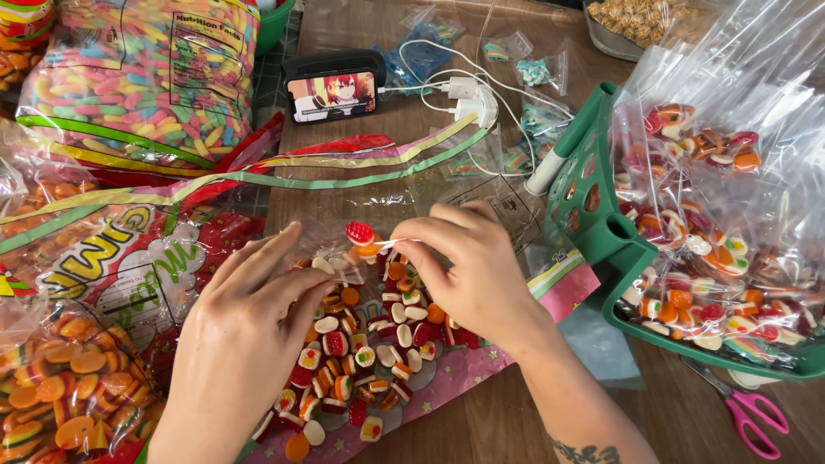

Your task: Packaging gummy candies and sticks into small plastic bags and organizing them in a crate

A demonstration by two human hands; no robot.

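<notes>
Glossy clear plastic bag (404, 225) (crinkled), smooth shiny gummies (361, 344), matt wood table (516, 421), green plastic basket (601, 223).

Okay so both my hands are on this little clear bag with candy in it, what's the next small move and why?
Probably pinch the small clear bag shut at its mouth. Both the left hand and right hand hold its top edge, a red gummy already sits inside, and the green basket beside holds filled bags.

A small clear plastic bag (365, 245) lies flat, its mouth pinched open, just above the heap of gummy candies (365, 352). A red gummy (359, 232) sits inside it. The heap, burger and fruit shapes in red, orange and white, spreads loose beneath the bag.
</notes>
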